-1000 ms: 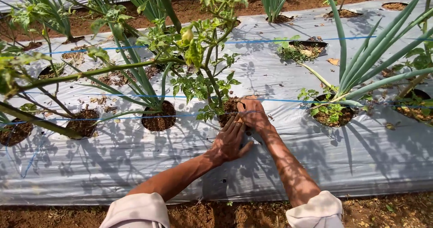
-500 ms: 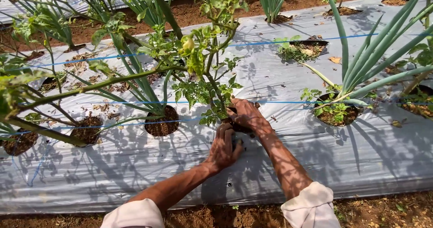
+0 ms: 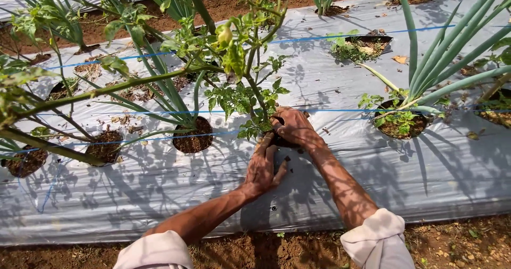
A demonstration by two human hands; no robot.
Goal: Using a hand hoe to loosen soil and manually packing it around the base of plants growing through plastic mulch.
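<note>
A leafy green plant (image 3: 250, 61) grows out of a hole in the silver plastic mulch sheet (image 3: 330, 168). My right hand (image 3: 293, 126) is curled at the base of its stem, fingers down in the soil of the hole; what it grips is hidden. My left hand (image 3: 264, 165) rests flat on the sheet just below the hole, fingers spread and touching the hole's edge. Both forearms reach in from the bottom, sleeves rolled.
Other soil-filled holes (image 3: 192, 138) (image 3: 104, 146) lie to the left. Onion-like plants (image 3: 442, 61) with long green blades and small weeds (image 3: 396, 120) stand to the right. Thin blue lines (image 3: 346, 109) run across the sheet. Bare brown earth (image 3: 287, 247) borders the near edge.
My left hand has slid up toward the hole. The right hand has stayed at the stem base, curling tighter. The view has shifted slightly closer.
</note>
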